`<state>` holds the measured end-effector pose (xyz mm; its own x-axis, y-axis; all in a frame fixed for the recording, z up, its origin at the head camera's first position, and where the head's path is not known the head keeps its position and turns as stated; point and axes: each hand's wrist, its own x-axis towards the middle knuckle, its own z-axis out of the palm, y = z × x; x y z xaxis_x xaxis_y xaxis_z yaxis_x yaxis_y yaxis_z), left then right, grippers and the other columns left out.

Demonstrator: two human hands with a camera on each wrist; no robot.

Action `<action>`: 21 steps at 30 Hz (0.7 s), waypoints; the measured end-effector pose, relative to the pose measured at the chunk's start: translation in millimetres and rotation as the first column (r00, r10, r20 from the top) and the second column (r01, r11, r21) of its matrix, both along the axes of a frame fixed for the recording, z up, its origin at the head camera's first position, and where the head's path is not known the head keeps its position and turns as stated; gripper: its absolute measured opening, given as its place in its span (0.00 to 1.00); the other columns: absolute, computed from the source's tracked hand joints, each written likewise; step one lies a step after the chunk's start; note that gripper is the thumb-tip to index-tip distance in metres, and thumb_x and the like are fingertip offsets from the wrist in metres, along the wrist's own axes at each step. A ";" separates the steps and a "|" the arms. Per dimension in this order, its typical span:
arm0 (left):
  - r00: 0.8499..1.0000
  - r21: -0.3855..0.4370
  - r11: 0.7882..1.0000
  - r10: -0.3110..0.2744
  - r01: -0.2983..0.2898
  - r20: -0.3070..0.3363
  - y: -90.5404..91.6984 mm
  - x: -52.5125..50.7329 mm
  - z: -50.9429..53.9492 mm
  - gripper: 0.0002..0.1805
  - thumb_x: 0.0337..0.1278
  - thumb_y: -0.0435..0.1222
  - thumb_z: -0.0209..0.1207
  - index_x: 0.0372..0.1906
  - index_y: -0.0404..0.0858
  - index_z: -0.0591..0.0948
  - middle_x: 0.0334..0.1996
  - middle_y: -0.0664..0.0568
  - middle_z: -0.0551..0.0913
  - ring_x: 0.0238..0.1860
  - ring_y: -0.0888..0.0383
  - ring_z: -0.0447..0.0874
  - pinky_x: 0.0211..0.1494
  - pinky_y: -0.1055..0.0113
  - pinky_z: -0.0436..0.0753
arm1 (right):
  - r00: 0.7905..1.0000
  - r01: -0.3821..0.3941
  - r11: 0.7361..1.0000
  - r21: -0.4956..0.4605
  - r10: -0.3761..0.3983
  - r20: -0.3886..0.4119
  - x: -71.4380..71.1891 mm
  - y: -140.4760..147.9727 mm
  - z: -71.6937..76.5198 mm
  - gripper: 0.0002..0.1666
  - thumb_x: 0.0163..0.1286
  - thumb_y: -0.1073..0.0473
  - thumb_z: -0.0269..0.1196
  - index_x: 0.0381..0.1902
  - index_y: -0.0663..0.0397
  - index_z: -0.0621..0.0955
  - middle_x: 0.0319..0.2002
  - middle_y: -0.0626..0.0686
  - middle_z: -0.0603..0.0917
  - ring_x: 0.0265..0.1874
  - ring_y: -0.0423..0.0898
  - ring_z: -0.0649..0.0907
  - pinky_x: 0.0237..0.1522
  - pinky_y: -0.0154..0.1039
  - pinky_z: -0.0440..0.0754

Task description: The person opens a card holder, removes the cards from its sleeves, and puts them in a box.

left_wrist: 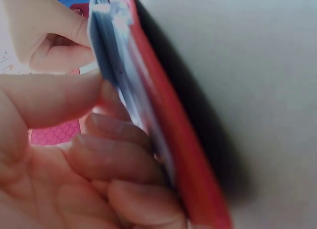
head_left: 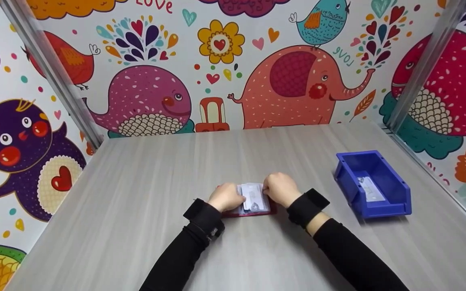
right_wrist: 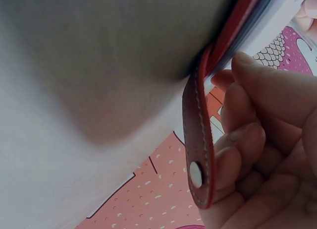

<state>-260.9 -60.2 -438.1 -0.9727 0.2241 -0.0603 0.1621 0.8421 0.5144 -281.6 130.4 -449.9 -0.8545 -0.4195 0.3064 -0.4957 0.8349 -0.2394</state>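
A red card holder [head_left: 247, 215] lies opened on the table, clear sleeves facing up and a whitish card [head_left: 253, 196] showing on top. My left hand [head_left: 227, 197] grips its left side; in the left wrist view the thumb and index finger pinch the sleeves [left_wrist: 106, 45], with the other fingers curled against the stack by the red cover [left_wrist: 173, 125]. At the right edge, my right hand [head_left: 281, 189] pinches the sleeves between thumb and finger. Beside its curled fingers hangs the holder's stitched strap [right_wrist: 198, 135] with a metal snap [right_wrist: 196, 174].
A blue bin [head_left: 372, 184] stands to the right on the table, with a whitish card [head_left: 370, 189] lying inside. Cartoon-printed walls [head_left: 217, 81] with metal posts [head_left: 51, 72] border the grey wood-grain table [head_left: 136, 194] at the back and sides.
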 end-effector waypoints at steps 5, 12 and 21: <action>1.000 0.017 1.000 -0.020 0.019 0.006 -5.4 -0.4 0.1 0.16 0.51 0.37 0.63 0.16 0.44 0.69 0.22 0.52 0.74 0.24 0.56 0.70 0.32 0.61 0.73 | 1.000 -0.003 1.000 -0.002 0.003 0.001 0.8 0.1 0.6 0.04 0.51 0.69 0.73 0.22 0.60 0.86 0.25 0.54 0.86 0.27 0.56 0.84 0.34 0.51 0.81; 0.999 0.048 0.998 -0.037 0.037 0.002 -11.1 0.8 1.8 0.20 0.51 0.36 0.62 0.13 0.45 0.65 0.17 0.55 0.67 0.21 0.58 0.67 0.29 0.65 0.69 | 1.000 -0.009 1.000 -0.001 0.009 0.000 0.9 0.9 0.3 0.04 0.52 0.69 0.73 0.22 0.59 0.87 0.25 0.54 0.86 0.27 0.56 0.84 0.33 0.51 0.81; 0.999 0.139 0.990 -0.039 0.034 0.028 -18.1 1.7 3.0 0.22 0.51 0.34 0.61 0.10 0.47 0.64 0.11 0.61 0.63 0.14 0.63 0.62 0.21 0.71 0.62 | 1.000 -0.001 1.000 0.011 0.000 0.018 0.9 0.6 0.7 0.03 0.53 0.68 0.72 0.23 0.60 0.87 0.26 0.55 0.86 0.28 0.57 0.84 0.35 0.52 0.81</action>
